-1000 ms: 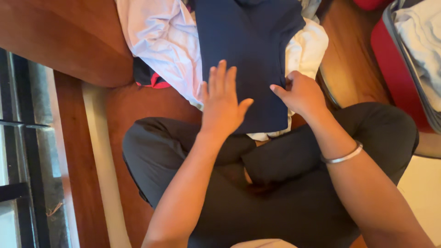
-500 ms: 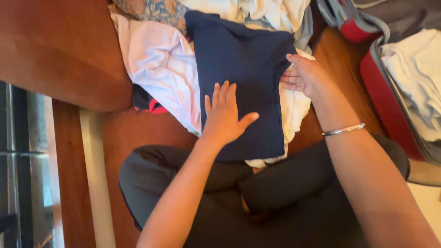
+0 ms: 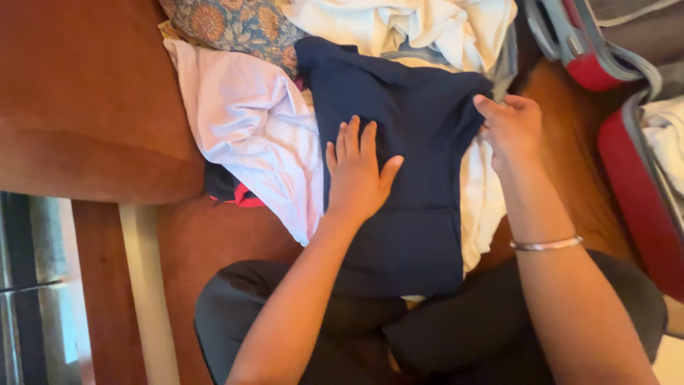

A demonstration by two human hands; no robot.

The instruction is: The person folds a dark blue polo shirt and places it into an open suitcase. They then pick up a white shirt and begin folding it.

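Note:
A dark navy garment (image 3: pixel 413 135) lies flat on a pile of clothes on the wooden floor, in front of my crossed legs in black trousers. My left hand (image 3: pixel 356 175) rests palm down on its middle, fingers spread. My right hand (image 3: pixel 509 128) pinches the garment's upper right edge; a silver bangle sits on that wrist. A pale pink cloth (image 3: pixel 249 135) lies under the navy garment on the left, and white cloth (image 3: pixel 481 199) shows under it on the right.
A floral patterned cloth (image 3: pixel 228 21) and crumpled white clothes (image 3: pixel 406 25) lie at the top. An open red suitcase (image 3: pixel 634 178) with clothes inside stands at the right. A curved wooden surface (image 3: pixel 78 107) fills the upper left.
My right hand has slid from the garment's lower right edge up to its upper right edge. My left hand stays flat on the garment.

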